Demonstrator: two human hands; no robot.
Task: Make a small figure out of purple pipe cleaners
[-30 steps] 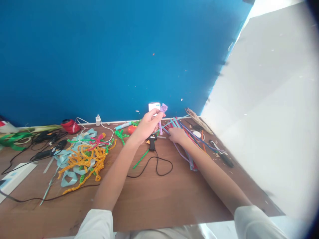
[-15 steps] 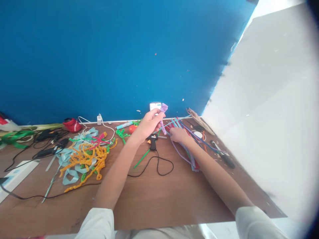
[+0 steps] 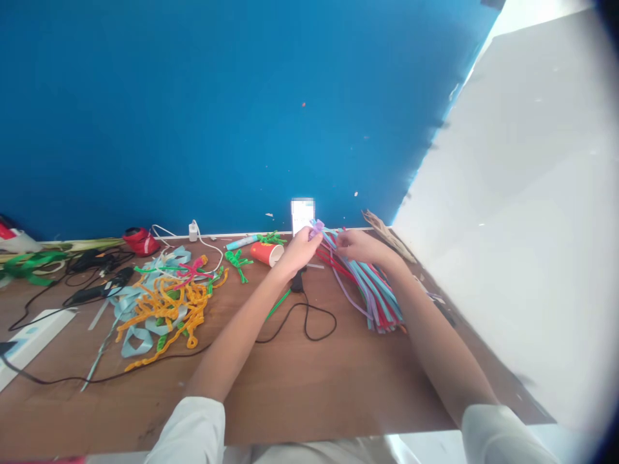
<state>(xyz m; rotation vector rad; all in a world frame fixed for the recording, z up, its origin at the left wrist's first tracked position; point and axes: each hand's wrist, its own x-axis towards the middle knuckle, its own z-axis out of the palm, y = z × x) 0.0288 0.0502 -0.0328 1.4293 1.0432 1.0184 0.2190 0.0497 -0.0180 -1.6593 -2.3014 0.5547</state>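
Observation:
My left hand (image 3: 300,251) is closed in a pinch on a small folded purple pipe cleaner piece (image 3: 316,227), held up in front of a phone. To its right, my right hand (image 3: 360,246) has its fingers bent around the upper end of a bundle of pipe cleaners (image 3: 374,296), in blue, red and purple. The bundle fans out below that hand toward the table's front. Just under my left hand lies a black glue gun (image 3: 298,281), partly covered by the hand, with a green stick beside it.
A lit phone (image 3: 303,212) leans on the blue wall. Left of my hands are a red paper cup (image 3: 267,252), green pipe cleaner shapes (image 3: 238,263) and a tangle of orange pipe cleaners (image 3: 178,303) with blue ribbon. A black cord (image 3: 309,308) loops across the table (image 3: 314,386). A power strip (image 3: 36,341) sits far left.
My left hand has come down slightly with the purple piece. My right hand has risen and shifted right, and the bundle lies more spread out. The red cup shows more fully.

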